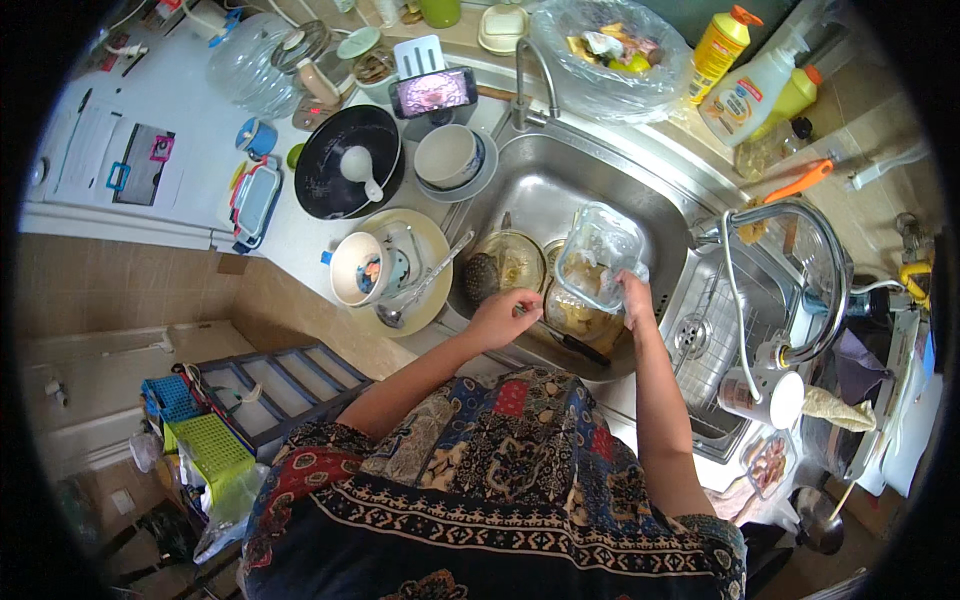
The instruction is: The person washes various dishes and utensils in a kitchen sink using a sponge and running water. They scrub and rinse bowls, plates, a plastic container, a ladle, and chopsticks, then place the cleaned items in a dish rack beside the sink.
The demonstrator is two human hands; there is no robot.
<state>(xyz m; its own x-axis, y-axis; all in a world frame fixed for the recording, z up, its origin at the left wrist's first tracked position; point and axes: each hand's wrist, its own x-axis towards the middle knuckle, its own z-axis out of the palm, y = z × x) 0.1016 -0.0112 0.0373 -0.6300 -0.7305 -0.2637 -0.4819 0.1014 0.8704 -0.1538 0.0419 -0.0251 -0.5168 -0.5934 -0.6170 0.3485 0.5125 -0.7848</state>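
Over the stainless steel sink (559, 169), my right hand (635, 298) grips the edge of a rectangular clear glass container (600, 240), with some suds or wet film about the fingers. My left hand (514, 315) is at the sink's near left, fingers curled around a small, thin, greenish thing that is mostly hidden. Below the container lie a glass lid or bowl (514, 255) and another round vessel (577, 311) with yellowish liquid. A dark, dotted round object (481, 277) sits at the left wall. A black-handled utensil (581, 347) lies near the front wall.
Left of the sink stand a cream plate (442, 300) with a cup (352, 270) and a ladle, a black wok (319, 169) and stacked bowls (448, 156). Behind are a faucet (517, 75) and a lined waste bowl (607, 94). A second basin (727, 315) with a wire rack adjoins at right.
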